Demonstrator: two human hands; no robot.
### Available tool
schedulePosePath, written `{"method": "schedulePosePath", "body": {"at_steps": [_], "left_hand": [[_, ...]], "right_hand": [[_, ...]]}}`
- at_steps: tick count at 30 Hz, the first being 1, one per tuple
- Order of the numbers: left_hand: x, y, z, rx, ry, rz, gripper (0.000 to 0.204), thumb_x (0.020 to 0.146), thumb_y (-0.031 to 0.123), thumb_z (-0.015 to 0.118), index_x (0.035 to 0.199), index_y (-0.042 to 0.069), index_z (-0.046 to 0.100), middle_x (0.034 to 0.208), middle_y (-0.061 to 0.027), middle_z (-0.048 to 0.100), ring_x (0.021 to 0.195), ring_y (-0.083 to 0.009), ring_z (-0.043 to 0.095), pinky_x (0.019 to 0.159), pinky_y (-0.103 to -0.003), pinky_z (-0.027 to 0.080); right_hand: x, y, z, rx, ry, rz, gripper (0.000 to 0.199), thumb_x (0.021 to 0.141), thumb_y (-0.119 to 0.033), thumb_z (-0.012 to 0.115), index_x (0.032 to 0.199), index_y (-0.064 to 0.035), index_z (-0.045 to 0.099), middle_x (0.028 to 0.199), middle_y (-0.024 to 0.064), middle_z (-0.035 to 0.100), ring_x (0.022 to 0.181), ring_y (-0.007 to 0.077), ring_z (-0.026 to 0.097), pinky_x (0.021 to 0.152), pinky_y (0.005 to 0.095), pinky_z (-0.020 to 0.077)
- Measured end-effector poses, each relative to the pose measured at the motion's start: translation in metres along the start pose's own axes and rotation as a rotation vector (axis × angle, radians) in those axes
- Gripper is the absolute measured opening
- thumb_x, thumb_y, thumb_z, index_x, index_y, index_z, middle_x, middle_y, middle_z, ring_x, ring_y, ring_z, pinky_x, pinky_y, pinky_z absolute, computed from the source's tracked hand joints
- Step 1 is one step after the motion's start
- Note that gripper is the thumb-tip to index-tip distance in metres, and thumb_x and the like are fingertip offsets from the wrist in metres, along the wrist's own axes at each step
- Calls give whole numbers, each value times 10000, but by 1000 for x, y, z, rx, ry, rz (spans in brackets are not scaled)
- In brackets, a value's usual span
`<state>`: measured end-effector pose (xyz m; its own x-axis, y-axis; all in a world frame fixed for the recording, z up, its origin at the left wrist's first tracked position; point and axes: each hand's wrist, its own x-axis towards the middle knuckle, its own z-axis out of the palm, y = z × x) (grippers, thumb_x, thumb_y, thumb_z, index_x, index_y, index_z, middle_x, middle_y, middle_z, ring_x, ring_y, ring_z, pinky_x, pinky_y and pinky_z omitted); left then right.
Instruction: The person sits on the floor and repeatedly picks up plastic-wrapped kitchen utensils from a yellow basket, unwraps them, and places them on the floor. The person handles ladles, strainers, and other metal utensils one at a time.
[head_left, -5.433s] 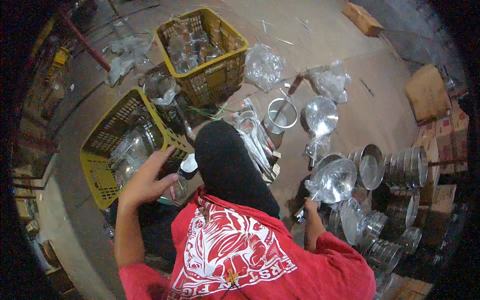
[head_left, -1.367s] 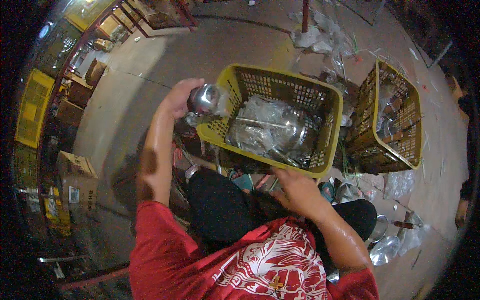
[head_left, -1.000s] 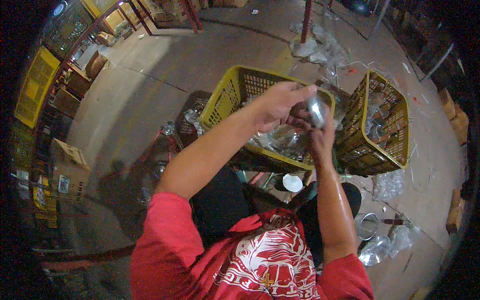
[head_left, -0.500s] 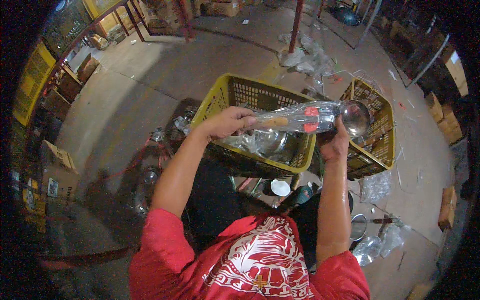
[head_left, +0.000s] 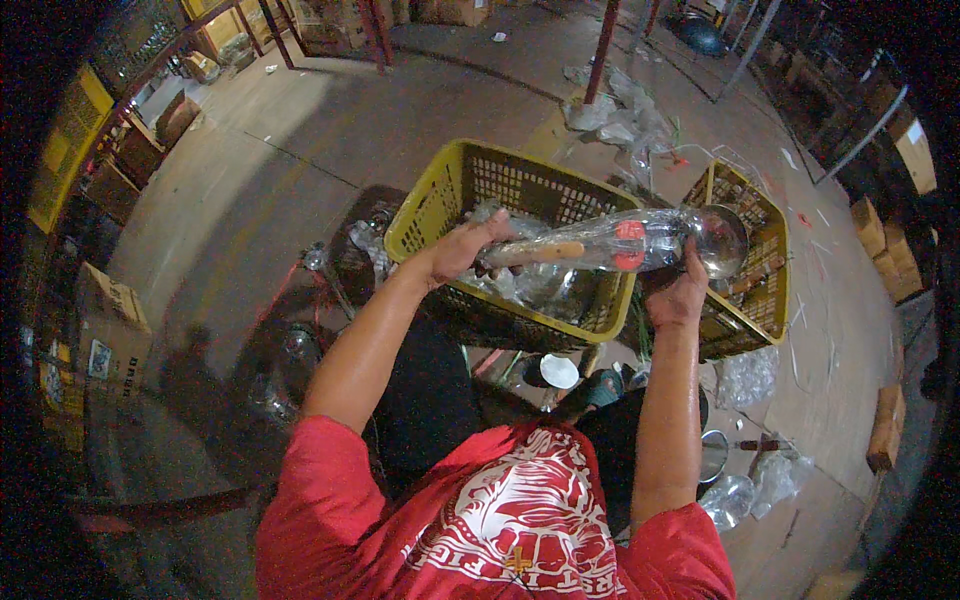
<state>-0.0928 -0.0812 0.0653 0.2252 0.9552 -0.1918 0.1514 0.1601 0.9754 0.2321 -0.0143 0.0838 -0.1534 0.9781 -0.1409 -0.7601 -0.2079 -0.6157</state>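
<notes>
Between my hands is a ladle (head_left: 560, 250) in a clear plastic bag, with a wooden handle, a red label and a round metal bowl. My left hand (head_left: 462, 250) closes round its handle end. My right hand (head_left: 678, 288) grips it just below the bowl (head_left: 722, 243), with the thumb up along the side. The ladle lies nearly level above a yellow plastic crate (head_left: 420, 215), which holds more shiny items in clear plastic; their exact kind is hard to make out.
A second yellow crate (head_left: 775, 300) stands to the right. On the floor lie a white round piece (head_left: 559, 371), a strainer-like tool (head_left: 714, 455), and crumpled plastic (head_left: 775, 480). Cardboard boxes (head_left: 112, 325) stand at the left. A red post (head_left: 603, 55) rises beyond the crates.
The bagged ladle has shifted slightly right and turned a little, so more of its wooden handle shows. Both hands stay on it.
</notes>
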Motion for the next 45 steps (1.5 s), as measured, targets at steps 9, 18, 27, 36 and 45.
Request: {"method": "schedulePosePath", "body": {"at_steps": [9,18,27,36,45], "left_hand": [[8,13,6,596,-112,27,618,959,589,504,1261,67,642,1163,-149,676,1109,-286,614,1002,-401,454],[-10,54,118,542,-79,138,484,920,486,588,979,16,687,877,-215,704,837,-371,699,751,-491,535],[-7,63,167,417,-72,263,392,916,326,592,996,-58,612,751,-244,672,720,-424,685,675,-528,560],[2,48,172,452,58,380,342,928,281,559,1036,-44,563,701,-255,650,659,-439,665,619,-555,534],[-12,61,156,343,-59,383,345,924,304,588,1049,-17,570,781,-258,669,739,-452,671,666,-565,528]], "right_hand": [[-5,-4,2,94,-88,-48,495,964,-516,513,1260,-127,589,1242,72,634,1151,273,583,1002,472,455],[23,-35,-63,-296,239,-254,566,982,-480,488,1337,-41,524,1173,134,637,1042,298,631,907,456,523],[23,-57,-91,-604,313,-145,730,904,-601,505,1442,-112,427,1335,170,524,1100,376,601,863,561,553],[18,-60,-98,-732,105,-381,640,914,-479,538,1423,-102,447,1296,183,568,1146,352,591,954,528,520],[5,-81,-81,-654,204,-347,691,912,-513,528,1448,-89,423,1411,152,489,1234,336,531,1019,522,474]]}}
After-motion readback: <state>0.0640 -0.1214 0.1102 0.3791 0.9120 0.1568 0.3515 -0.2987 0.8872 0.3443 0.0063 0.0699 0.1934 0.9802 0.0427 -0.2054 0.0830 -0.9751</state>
